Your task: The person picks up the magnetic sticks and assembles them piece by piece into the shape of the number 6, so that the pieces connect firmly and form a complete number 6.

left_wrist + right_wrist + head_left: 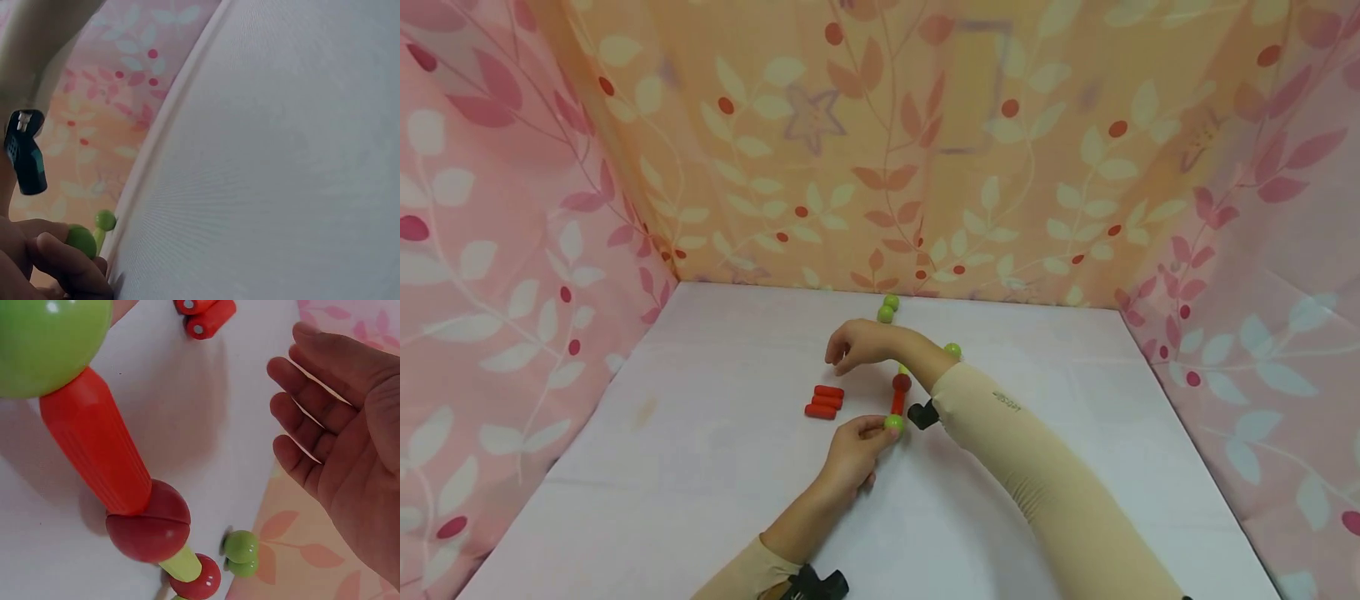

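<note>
A green ball (894,423) is pinched between the thumb and fingers of my left hand (850,457). It caps one end of a red rod (97,440), whose other end meets a dark red ball (148,522). Beyond that, a yellow-green rod (181,563) runs on to another red ball (199,578). My right hand (861,342) holds nothing; its fingers are loosely bent above the white table, nearest to several loose red rods (824,402). In the left wrist view, fingers partly cover the green ball (81,241).
Two green balls (887,309) lie together near the table's back edge. Another green ball (952,350) shows behind my right forearm, which hides part of the chain. Patterned cloth (760,183) stands behind and on both sides of the white table (700,375).
</note>
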`<action>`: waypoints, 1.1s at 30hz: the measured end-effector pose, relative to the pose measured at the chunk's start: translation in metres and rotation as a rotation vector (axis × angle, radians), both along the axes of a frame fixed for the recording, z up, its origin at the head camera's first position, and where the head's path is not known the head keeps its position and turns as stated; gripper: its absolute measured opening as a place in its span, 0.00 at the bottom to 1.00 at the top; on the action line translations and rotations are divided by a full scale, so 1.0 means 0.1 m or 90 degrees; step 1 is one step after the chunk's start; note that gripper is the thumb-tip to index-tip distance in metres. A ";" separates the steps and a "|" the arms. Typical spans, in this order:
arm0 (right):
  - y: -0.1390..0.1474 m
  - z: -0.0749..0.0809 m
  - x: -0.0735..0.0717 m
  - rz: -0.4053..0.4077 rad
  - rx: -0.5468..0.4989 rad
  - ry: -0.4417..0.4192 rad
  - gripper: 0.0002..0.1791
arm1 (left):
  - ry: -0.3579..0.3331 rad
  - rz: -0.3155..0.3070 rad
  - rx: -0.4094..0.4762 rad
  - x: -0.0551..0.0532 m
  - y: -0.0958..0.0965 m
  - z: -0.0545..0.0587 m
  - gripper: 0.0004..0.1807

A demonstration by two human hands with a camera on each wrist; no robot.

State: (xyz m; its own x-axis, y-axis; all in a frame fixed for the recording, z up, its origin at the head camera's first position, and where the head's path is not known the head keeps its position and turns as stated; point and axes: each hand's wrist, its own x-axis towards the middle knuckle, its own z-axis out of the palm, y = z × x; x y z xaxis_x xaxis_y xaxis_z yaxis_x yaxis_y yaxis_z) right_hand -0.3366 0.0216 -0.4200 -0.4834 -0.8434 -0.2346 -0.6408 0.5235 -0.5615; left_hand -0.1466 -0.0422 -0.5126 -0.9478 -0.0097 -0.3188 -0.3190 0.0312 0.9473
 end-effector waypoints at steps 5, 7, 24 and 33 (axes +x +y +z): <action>-0.13 -0.12 -0.04 0.014 0.048 -0.041 0.11 | 0.016 -0.006 0.018 0.01 -0.01 -0.01 0.25; -0.17 -0.16 -0.04 0.014 0.058 -0.058 0.09 | 0.023 -0.009 0.025 0.01 -0.02 -0.02 0.24; -0.25 -0.40 -0.05 0.035 0.068 -0.104 0.09 | 0.042 -0.001 0.040 0.02 0.00 -0.04 0.23; -0.25 -0.35 -0.07 0.017 0.085 -0.109 0.07 | 0.049 0.000 0.045 0.01 -0.01 -0.05 0.22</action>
State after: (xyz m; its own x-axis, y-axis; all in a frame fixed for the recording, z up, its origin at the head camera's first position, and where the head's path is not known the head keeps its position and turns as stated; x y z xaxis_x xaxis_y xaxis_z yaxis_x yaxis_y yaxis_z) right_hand -0.3433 -0.0034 -0.4550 -0.4052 -0.8110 -0.4220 -0.5559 0.5850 -0.5905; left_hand -0.1456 -0.0433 -0.5172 -0.9694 0.0104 -0.2451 -0.2453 -0.0368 0.9687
